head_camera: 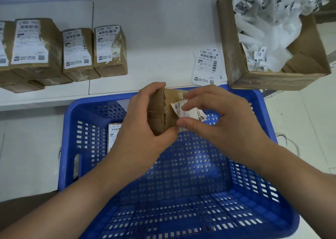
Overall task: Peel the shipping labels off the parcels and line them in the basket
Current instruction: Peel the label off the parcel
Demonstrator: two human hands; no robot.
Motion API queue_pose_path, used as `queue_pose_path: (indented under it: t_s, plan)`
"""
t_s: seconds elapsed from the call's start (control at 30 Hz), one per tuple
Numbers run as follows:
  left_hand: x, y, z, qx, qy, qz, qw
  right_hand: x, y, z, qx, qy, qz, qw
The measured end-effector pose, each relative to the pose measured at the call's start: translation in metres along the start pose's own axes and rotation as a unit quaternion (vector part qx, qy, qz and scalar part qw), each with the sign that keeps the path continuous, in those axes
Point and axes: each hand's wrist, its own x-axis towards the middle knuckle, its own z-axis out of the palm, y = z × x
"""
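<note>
mid-peel over the blue basket (258,100): left hand (145,122) grips the cardboard parcel (161,111), right hand (223,118) pinches its half-lifted shipping label (189,111), next it probably needs a steady pull to avoid tearing

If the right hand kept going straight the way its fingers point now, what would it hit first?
Most likely the parcel itself: the right hand points leftward, pinching the half-peeled label, and the parcel held by the left hand sits directly beyond. Depth is hard to judge.
</note>
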Motion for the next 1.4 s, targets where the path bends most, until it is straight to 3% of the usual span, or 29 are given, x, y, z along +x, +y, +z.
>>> queue_pose_path:
  t_s: [0.37,0.5,1.03,1.4]
  plan:
    - [0.002,-0.003,0.004,-0.005,-0.007,0.002,1.0,-0.003,0.005,0.002,0.031,0.007,0.029,0.999]
    - [0.003,-0.002,0.003,0.004,0.002,0.005,1.0,-0.003,0.004,-0.001,0.09,-0.002,0.067,0.994]
    - [0.011,0.005,-0.009,0.038,-0.009,0.03,0.999,-0.004,-0.003,-0.009,0.14,-0.028,0.049,0.989]
    - [0.014,0.002,-0.008,0.021,-0.009,0.031,0.999,-0.004,-0.007,-0.011,0.096,-0.001,0.032,0.995]
